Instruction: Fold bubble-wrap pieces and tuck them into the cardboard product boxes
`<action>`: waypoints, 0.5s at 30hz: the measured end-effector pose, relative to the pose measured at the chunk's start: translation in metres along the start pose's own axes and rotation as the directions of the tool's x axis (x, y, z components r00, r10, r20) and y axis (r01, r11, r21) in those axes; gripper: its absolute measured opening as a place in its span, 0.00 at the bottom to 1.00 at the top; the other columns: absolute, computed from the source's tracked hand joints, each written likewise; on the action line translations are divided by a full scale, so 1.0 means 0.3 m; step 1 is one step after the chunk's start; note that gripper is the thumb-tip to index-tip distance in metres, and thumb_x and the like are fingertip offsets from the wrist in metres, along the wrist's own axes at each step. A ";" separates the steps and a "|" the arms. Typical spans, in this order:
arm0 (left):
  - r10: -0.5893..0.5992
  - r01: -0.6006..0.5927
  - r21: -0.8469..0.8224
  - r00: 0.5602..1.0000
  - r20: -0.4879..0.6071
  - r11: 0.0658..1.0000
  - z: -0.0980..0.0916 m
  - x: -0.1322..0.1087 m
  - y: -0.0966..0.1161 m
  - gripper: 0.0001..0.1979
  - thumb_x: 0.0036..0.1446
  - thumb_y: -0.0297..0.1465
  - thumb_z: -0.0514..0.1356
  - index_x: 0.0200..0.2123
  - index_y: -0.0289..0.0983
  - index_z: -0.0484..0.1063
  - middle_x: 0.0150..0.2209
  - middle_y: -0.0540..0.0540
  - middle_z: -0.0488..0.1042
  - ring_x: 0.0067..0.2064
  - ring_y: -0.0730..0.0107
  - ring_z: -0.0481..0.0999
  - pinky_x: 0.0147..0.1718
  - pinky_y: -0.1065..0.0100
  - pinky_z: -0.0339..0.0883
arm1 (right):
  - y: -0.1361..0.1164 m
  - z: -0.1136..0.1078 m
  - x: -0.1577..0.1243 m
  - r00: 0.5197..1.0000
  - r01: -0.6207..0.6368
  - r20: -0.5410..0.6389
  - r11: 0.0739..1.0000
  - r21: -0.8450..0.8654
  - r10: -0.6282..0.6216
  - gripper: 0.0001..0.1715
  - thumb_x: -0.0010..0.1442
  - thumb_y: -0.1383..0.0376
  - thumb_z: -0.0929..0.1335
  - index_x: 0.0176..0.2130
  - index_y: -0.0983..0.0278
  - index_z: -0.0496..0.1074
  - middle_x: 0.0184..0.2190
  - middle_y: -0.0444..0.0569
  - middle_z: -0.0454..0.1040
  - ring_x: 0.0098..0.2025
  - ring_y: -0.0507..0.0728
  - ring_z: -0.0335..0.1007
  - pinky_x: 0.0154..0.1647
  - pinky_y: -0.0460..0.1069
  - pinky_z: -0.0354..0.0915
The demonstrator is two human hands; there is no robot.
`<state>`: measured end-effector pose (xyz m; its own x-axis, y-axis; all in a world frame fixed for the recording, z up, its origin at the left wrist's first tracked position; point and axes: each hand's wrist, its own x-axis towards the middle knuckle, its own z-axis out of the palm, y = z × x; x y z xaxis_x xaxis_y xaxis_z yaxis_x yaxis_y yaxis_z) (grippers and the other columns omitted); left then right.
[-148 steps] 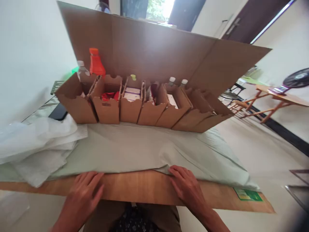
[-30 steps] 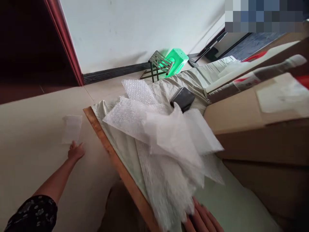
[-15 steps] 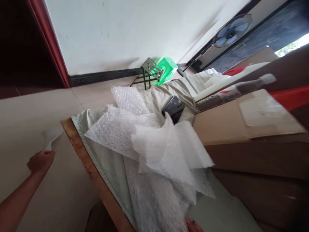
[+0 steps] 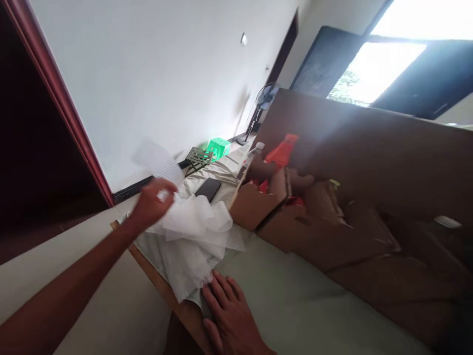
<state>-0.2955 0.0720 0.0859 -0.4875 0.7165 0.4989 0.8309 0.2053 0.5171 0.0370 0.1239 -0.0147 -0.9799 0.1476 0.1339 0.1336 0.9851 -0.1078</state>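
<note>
My left hand (image 4: 153, 201) is raised over the far left part of the table, its fingers closed on a piece of bubble wrap (image 4: 158, 160) that is blurred by motion and sticks up above the hand. A loose pile of white bubble wrap (image 4: 195, 231) lies below and to the right of it. My right hand (image 4: 232, 310) rests flat with fingers stretched out, the fingertips touching the near edge of the pile. A dark phone-like object (image 4: 209, 189) lies beyond the pile.
Along the right stand open cardboard boxes (image 4: 254, 204) with red things and bottles inside. The wooden table edge (image 4: 148, 268) runs down the left. A green stool (image 4: 219, 148), a folding stool (image 4: 199, 157) and a fan (image 4: 266, 96) stand beyond, by the wall.
My left hand has come up and right from beside the table, still with the piece in it. My right hand has come further into view beside the pile. The view has tilted upward.
</note>
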 end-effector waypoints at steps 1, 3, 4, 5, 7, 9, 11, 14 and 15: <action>0.093 -0.092 -0.018 0.991 0.097 0.996 0.061 0.019 0.092 0.09 0.57 0.26 0.53 0.36 0.36 0.74 0.38 0.48 0.77 0.45 0.68 0.76 0.48 0.68 0.68 | -0.010 -0.010 -0.006 1.000 -0.027 0.014 0.999 0.044 0.026 0.30 0.67 0.57 0.64 0.66 0.61 0.63 0.67 0.52 0.64 0.69 0.64 0.57 0.68 0.60 0.53; 0.231 -0.229 -0.041 0.930 0.287 0.973 0.163 0.028 0.225 0.10 0.50 0.24 0.56 0.32 0.38 0.76 0.35 0.48 0.78 0.43 0.66 0.77 0.46 0.68 0.69 | -0.023 -0.028 -0.039 0.999 -0.052 -0.005 0.992 0.115 0.053 0.28 0.67 0.56 0.64 0.63 0.60 0.66 0.66 0.53 0.66 0.67 0.64 0.60 0.67 0.60 0.56; 0.276 -0.278 -0.051 0.883 0.378 0.959 0.197 0.023 0.265 0.10 0.47 0.24 0.58 0.32 0.39 0.77 0.33 0.49 0.78 0.41 0.65 0.77 0.44 0.67 0.70 | -0.027 -0.035 -0.068 0.997 -0.051 -0.043 0.989 0.136 0.057 0.26 0.67 0.56 0.65 0.61 0.60 0.67 0.65 0.54 0.68 0.66 0.64 0.62 0.66 0.60 0.57; 0.306 -0.316 -0.058 0.835 0.457 0.947 0.217 0.015 0.290 0.12 0.45 0.24 0.59 0.34 0.40 0.78 0.31 0.49 0.78 0.39 0.64 0.78 0.43 0.66 0.70 | -0.029 -0.039 -0.109 0.994 -0.044 -0.096 0.988 0.147 0.059 0.25 0.66 0.57 0.65 0.60 0.60 0.68 0.63 0.54 0.70 0.64 0.63 0.64 0.64 0.59 0.59; 0.336 -0.363 -0.071 0.750 0.570 0.929 0.219 -0.003 0.307 0.19 0.43 0.27 0.62 0.41 0.41 0.80 0.32 0.50 0.79 0.37 0.63 0.79 0.42 0.65 0.71 | -0.029 -0.046 -0.220 0.973 -0.051 -0.215 0.989 0.141 0.081 0.23 0.64 0.60 0.67 0.58 0.60 0.69 0.60 0.54 0.73 0.62 0.63 0.67 0.61 0.58 0.62; 0.351 -0.385 -0.082 0.704 0.618 0.919 0.190 -0.022 0.304 0.26 0.46 0.32 0.62 0.52 0.42 0.76 0.38 0.48 0.80 0.40 0.61 0.80 0.44 0.64 0.72 | -0.030 -0.060 -0.365 0.944 -0.114 -0.296 0.985 0.127 0.147 0.23 0.61 0.66 0.67 0.56 0.59 0.69 0.57 0.53 0.76 0.60 0.62 0.69 0.59 0.57 0.65; 0.369 -0.401 -0.094 0.694 0.618 0.911 0.162 -0.051 0.298 0.27 0.53 0.37 0.58 0.57 0.39 0.72 0.44 0.42 0.79 0.45 0.56 0.80 0.47 0.59 0.71 | -0.040 -0.090 -0.525 0.912 -0.228 -0.317 0.964 0.138 0.261 0.25 0.58 0.71 0.67 0.54 0.59 0.70 0.55 0.53 0.77 0.59 0.61 0.70 0.58 0.56 0.66; 0.381 -0.406 -0.033 0.822 0.423 0.913 0.177 -0.138 0.306 0.25 0.58 0.44 0.56 0.56 0.42 0.71 0.47 0.42 0.78 0.47 0.53 0.79 0.48 0.55 0.71 | -0.066 -0.155 -0.747 0.851 -0.393 -0.298 0.901 0.183 0.432 0.21 0.58 0.74 0.66 0.50 0.60 0.73 0.51 0.52 0.79 0.57 0.59 0.72 0.57 0.54 0.68; 0.389 -0.405 -0.027 0.853 0.347 0.914 0.202 -0.185 0.319 0.24 0.58 0.45 0.56 0.56 0.44 0.71 0.48 0.44 0.77 0.49 0.52 0.78 0.49 0.54 0.72 | -0.072 -0.176 -0.810 0.830 -0.436 -0.292 0.879 0.195 0.476 0.19 0.59 0.73 0.66 0.48 0.60 0.74 0.49 0.51 0.80 0.56 0.59 0.73 0.57 0.54 0.68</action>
<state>-0.1727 0.0923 0.0657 0.0000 0.9229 0.3851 0.9497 -0.1205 0.2890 0.2800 0.0713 0.0072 -0.7063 0.6169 0.3473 0.5155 0.7844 -0.3449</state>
